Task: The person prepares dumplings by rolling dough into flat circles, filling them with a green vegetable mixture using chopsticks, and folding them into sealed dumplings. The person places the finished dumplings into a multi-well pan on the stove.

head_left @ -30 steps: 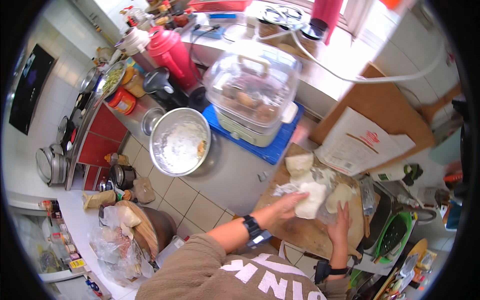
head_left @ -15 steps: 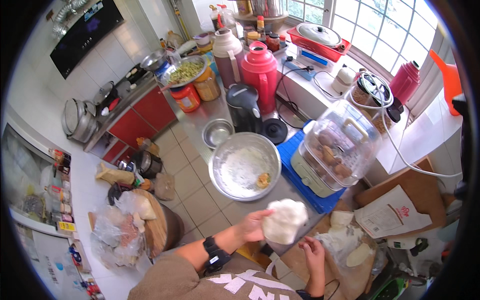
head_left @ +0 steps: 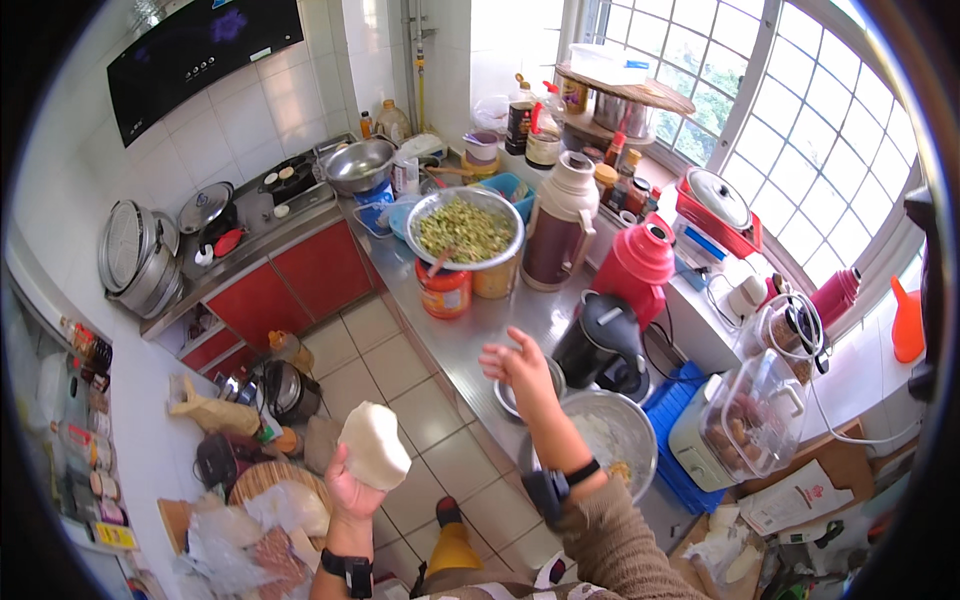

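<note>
Two hands, head view; landmark: the steel bowl of chopped greens (head_left: 516,232). Left hand (head_left: 354,492): well to the bowl's near left, a flattened pale dough piece (head_left: 376,447) on it, thumb at the near edge; fingers hidden beneath, so cannot tell how firmly they curl. Dough's long axis slants slightly, far end leftward, not aimed straight at the bowl. Right hand (head_left: 522,370): near side of the bowl, apart from it, fingers spread, nothing seen in them; clearly the closer hand to the bowl, dough lying leftward and bodyward of it. Edges: steel counter (head_left: 452,343) has its rim between dough and bowl; red jar (head_left: 445,294) just under the bowl's near rim; black kettle (head_left: 600,335) to the bowl's near right. Room: floor tiles (head_left: 425,405) to the bowl's near left
</note>
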{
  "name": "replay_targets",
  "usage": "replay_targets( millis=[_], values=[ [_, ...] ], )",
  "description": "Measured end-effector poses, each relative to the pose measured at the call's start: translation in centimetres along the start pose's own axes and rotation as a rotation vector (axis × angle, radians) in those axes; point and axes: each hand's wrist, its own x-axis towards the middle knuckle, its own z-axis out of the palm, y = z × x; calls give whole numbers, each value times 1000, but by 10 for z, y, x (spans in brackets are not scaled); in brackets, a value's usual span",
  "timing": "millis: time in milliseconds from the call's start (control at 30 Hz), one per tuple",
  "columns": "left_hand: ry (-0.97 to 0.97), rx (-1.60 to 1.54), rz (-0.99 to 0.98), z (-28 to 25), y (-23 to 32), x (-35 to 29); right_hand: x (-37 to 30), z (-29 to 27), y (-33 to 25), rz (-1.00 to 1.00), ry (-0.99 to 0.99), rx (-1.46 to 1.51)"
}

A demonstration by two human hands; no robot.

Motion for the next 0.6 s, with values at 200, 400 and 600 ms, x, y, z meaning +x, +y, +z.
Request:
replay_targets(
  millis=[200, 400, 600],
  values=[
    [103, 66, 90, -36, 90, 10, 188, 57, 24, 168, 301, 278],
    [209, -59, 49, -72, 108, -4, 248, 58, 47, -40, 481, 140],
    [190, 105, 54, -63, 116, 16, 194, 40, 28, -33, 419, 189]
  ],
)
